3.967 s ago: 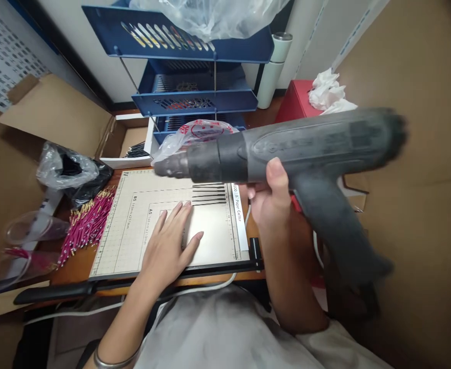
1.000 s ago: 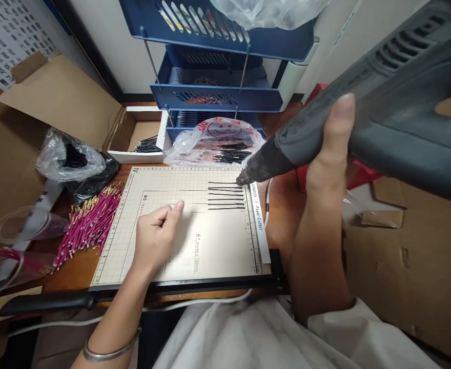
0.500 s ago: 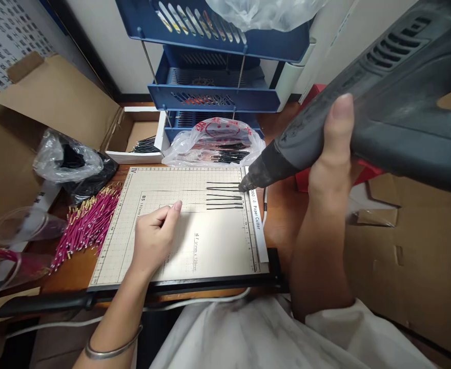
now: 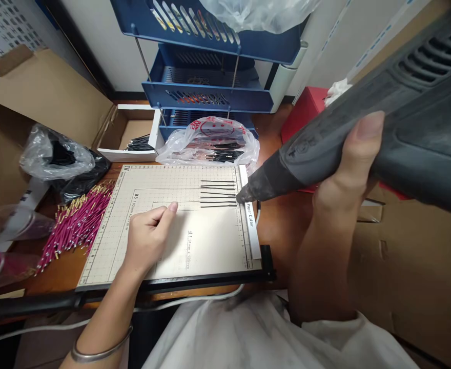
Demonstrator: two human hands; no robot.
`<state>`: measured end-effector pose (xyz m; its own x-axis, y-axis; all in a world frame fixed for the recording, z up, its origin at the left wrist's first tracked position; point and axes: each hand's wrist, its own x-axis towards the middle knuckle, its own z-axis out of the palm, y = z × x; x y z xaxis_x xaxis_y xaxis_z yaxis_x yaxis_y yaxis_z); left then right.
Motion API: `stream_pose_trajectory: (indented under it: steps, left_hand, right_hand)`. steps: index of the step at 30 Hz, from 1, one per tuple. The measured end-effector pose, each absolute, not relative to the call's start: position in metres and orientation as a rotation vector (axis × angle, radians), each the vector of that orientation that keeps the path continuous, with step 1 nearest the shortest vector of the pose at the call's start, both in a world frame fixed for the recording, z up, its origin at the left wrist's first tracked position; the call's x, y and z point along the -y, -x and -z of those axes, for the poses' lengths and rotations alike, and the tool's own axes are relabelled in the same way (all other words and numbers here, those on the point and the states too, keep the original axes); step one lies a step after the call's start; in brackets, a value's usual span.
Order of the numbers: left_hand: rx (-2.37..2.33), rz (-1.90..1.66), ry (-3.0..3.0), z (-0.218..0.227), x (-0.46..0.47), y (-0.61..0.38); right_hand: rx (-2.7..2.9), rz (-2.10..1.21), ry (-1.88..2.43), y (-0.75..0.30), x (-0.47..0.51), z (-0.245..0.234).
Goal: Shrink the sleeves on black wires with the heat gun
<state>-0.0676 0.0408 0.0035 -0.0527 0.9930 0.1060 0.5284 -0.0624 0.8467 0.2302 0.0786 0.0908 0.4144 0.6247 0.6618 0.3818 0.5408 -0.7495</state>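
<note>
My right hand (image 4: 348,164) grips a dark grey heat gun (image 4: 318,138), thumb along its side. The tapered nozzle points left and down, just by the right ends of several thin black wires (image 4: 218,197). These lie in roughly parallel rows on the cream gridded board of a paper cutter (image 4: 218,241). On the same board, left of the wires, rests my left hand (image 4: 148,233), closed in a loose fist with the thumb on top. Nothing shows in the gap between thumb and forefinger.
Magenta wires with gold ends (image 4: 75,223) are heaped left of the board, beside clear plastic cups (image 4: 21,225). Behind it stand a plastic bag of black wires (image 4: 210,143), an open box (image 4: 129,154) and blue tiered trays (image 4: 210,97). A white cable (image 4: 195,301) runs along the front.
The heat gun's nozzle has moved toward me along the wires' right ends, from the farther ones to the nearer ones. My left hand stays on the board. The view has shifted slightly.
</note>
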Motion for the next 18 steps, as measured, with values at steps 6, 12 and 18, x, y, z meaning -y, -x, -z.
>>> stream_pose_trajectory:
  steps: [6, 12, 18]
  left_hand:
    - [-1.774, -0.977, -1.726, -0.005, -0.04, 0.06]
    - [-1.668, -0.69, -2.47, -0.002, -0.026, 0.049]
    - [-1.538, -0.437, -2.635, 0.006, -0.03, 0.045]
  right_hand:
    - [1.197, -0.083, 0.959, -0.239, -0.083, -0.071]
    - [1.145, -0.062, 0.938, -0.231, -0.081, -0.072]
    - [1.111, -0.041, 1.074, -0.225, -0.07, -0.078]
